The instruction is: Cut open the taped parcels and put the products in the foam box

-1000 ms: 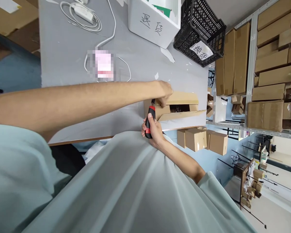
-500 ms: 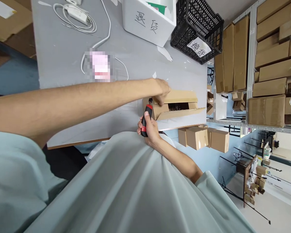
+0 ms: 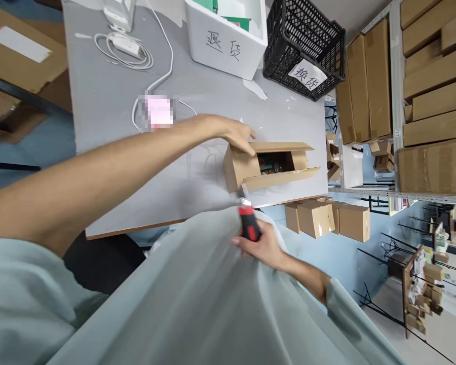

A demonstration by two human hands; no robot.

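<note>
An opened long cardboard box (image 3: 237, 170) lies on the table near its front right edge, its two long flaps raised. Dark and green contents show through the gap, too shaded to name. My left hand (image 3: 237, 136) grips the box's far flap at the left end, thumb on the inner side. In my right hand (image 3: 264, 243) is a red and black utility knife (image 3: 249, 223), held in front of my shirt. Its blade points up toward the near left corner of the box; whether it touches the cardboard I cannot tell.
A white foam bin (image 3: 228, 45) and a black plastic crate (image 3: 304, 56), both labelled, stand at the back. A coiled white cable with an adapter (image 3: 125, 45) lies at the back left. Boxes (image 3: 313, 218) stand beyond the right edge, near loaded shelves (image 3: 397, 101).
My right hand has drawn the knife toward me and right, away from the box's left end. My left hand has shifted slightly left, and the opening shows more.
</note>
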